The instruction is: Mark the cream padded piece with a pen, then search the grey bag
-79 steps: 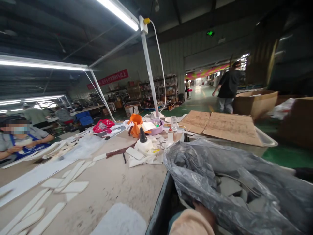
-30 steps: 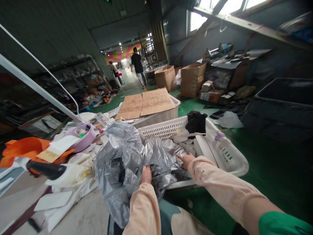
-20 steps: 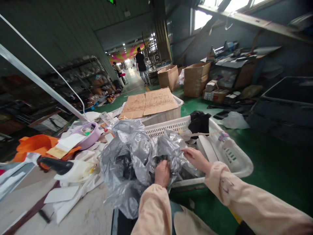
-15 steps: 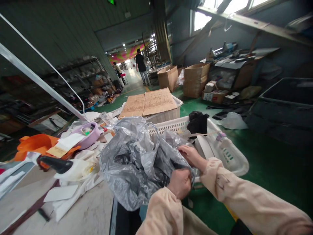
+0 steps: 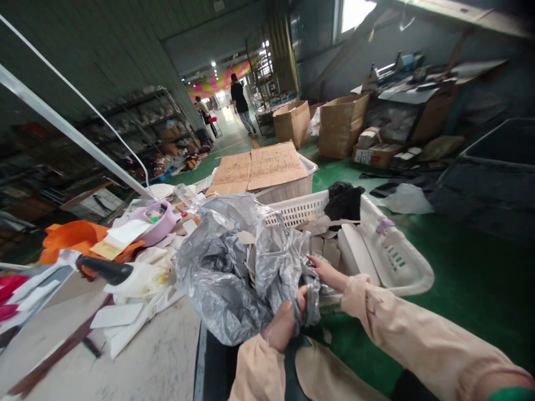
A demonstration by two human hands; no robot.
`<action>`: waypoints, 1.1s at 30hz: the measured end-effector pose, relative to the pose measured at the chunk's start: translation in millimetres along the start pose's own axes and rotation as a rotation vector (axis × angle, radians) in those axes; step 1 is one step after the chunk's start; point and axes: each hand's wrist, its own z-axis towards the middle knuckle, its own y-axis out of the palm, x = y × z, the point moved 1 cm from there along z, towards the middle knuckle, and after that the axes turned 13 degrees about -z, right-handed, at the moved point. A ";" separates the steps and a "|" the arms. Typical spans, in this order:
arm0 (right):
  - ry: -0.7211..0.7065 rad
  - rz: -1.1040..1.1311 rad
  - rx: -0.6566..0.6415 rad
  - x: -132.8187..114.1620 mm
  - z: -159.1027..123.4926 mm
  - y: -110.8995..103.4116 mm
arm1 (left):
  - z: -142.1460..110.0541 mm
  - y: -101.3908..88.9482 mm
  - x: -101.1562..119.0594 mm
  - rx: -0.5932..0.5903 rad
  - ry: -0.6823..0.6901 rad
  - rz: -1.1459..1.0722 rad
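A crumpled grey plastic bag (image 5: 221, 289) lies over the table's edge and the near left part of a white plastic basket (image 5: 412, 267). Its mouth gapes, and pale flat pieces (image 5: 247, 238) show inside. My left hand (image 5: 284, 323) is closed around a gathered fold of the bag on the near side. Just beyond it, my right hand (image 5: 330, 274) pinches the bag's right edge over the basket, its fingertips partly hidden. In the basket are white curved pieces (image 5: 357, 253) and a black plastic bag (image 5: 345, 201).
On the cluttered table (image 5: 159, 340) at left are a spray bottle (image 5: 129, 275), a purple basin (image 5: 163, 225) and an orange container (image 5: 75, 239). Flattened cardboard (image 5: 276, 166) covers another bin behind the basket. Cardboard boxes (image 5: 343, 125) stand farther back; a person (image 5: 239, 103) is in the passage.
My left hand has moved left and gathered the bag into a fold. The bag's right side has drawn back, uncovering more pieces in the basket. The view has shifted slightly.
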 end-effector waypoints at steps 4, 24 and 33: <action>0.085 -0.098 0.147 36.2 -1.7 -51.1 | -15.6 -32.6 60.9 0.138 0.137 -0.340; -0.023 -0.295 -0.137 -54.7 3.2 -52.8 | -54.6 -52.7 148.4 0.946 0.861 0.757; -0.616 0.087 -0.398 -70.5 -140.3 -24.3 | -31.8 29.5 48.7 0.037 0.558 0.996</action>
